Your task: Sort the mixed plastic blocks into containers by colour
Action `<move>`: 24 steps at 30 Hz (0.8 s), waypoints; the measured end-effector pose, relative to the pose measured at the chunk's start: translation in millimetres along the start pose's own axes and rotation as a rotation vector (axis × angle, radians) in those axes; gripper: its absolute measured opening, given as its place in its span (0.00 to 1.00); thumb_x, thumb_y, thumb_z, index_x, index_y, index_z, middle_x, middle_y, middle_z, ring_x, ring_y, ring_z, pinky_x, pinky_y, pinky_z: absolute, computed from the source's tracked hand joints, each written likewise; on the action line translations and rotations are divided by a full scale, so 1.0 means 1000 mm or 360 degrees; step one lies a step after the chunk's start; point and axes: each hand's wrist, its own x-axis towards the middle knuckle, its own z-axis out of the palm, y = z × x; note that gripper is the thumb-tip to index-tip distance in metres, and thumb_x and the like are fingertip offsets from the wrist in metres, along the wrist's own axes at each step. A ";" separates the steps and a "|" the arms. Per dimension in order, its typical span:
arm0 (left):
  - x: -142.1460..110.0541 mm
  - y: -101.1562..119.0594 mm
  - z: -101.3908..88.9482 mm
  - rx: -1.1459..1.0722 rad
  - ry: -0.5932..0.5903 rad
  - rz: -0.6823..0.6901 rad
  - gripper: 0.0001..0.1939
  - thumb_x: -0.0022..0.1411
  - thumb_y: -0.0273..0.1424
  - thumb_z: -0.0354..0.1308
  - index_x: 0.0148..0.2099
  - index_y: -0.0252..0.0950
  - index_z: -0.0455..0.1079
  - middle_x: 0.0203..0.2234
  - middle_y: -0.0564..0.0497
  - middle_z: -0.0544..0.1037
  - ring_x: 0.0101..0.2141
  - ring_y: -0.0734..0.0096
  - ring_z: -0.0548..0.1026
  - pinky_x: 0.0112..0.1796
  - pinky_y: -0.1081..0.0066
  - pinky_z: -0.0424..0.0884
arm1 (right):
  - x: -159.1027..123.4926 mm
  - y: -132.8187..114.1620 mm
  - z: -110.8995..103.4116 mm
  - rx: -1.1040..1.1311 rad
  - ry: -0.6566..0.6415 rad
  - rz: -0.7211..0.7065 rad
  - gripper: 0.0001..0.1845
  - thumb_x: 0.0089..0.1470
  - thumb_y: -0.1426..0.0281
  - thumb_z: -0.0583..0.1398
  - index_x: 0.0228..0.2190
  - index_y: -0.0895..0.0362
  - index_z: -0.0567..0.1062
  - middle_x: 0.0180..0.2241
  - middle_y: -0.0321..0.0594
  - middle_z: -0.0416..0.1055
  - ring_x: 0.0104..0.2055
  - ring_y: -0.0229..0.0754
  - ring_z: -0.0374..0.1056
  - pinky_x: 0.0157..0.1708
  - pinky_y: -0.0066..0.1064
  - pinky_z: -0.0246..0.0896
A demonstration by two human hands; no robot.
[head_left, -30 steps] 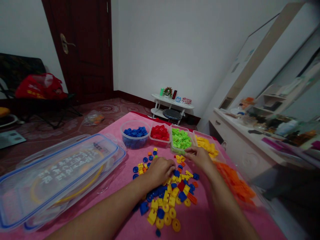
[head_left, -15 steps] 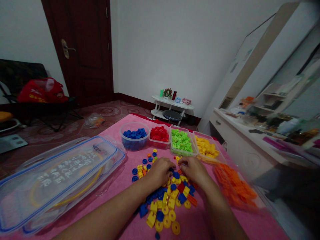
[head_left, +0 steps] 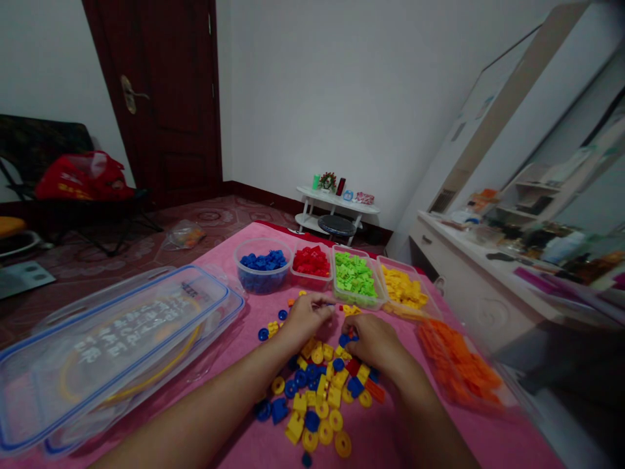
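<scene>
As right hand [head_left: 371,337] touches blue block [head_left: 344,340] | left hand [head_left: 308,318] — near pile [head_left: 323,391]

No text can be read: the white characters on the clear plastic lid with blue edging [head_left: 146,319], lower left, and the lettering on the shiny red plastic bag [head_left: 84,177], left edge, are blurred.

Both bare forearms reach forward, the left hand [head_left: 307,319] angled inward, fingers extended, the right hand [head_left: 374,339] palm down, fingers curled.
</scene>
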 end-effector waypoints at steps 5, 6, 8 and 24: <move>-0.001 0.003 0.003 -0.0922 -0.0081 -0.0461 0.04 0.54 0.21 0.57 0.35 0.29 0.71 0.22 0.53 0.73 0.22 0.81 0.71 0.29 0.78 0.71 | 0.002 0.009 -0.006 0.0265 0.0085 -0.0020 0.10 0.37 0.73 0.61 0.29 0.54 0.75 0.27 0.35 0.72 0.29 0.38 0.66 0.25 0.26 0.48; -0.002 0.004 0.003 -0.1002 -0.0072 -0.0517 0.04 0.54 0.20 0.57 0.34 0.29 0.71 0.22 0.53 0.73 0.23 0.81 0.72 0.29 0.79 0.71 | 0.003 0.010 -0.008 0.0353 0.0137 -0.0032 0.09 0.38 0.72 0.61 0.28 0.55 0.75 0.26 0.34 0.71 0.28 0.37 0.65 0.24 0.26 0.48; -0.003 0.007 0.002 -0.1103 -0.0053 -0.0601 0.04 0.54 0.18 0.57 0.32 0.29 0.70 0.22 0.52 0.73 0.23 0.81 0.72 0.29 0.80 0.72 | 0.004 0.012 -0.012 0.0558 0.0262 -0.0059 0.09 0.40 0.71 0.61 0.29 0.56 0.74 0.24 0.34 0.70 0.26 0.37 0.63 0.24 0.25 0.50; -0.010 0.016 0.002 -0.1315 -0.0496 -0.0851 0.22 0.66 0.44 0.46 0.40 0.28 0.68 0.27 0.45 0.74 0.23 0.74 0.74 0.24 0.75 0.73 | 0.000 -0.016 -0.021 0.1265 0.0514 -0.0206 0.23 0.41 0.69 0.65 0.42 0.57 0.74 0.30 0.36 0.70 0.27 0.36 0.65 0.28 0.28 0.61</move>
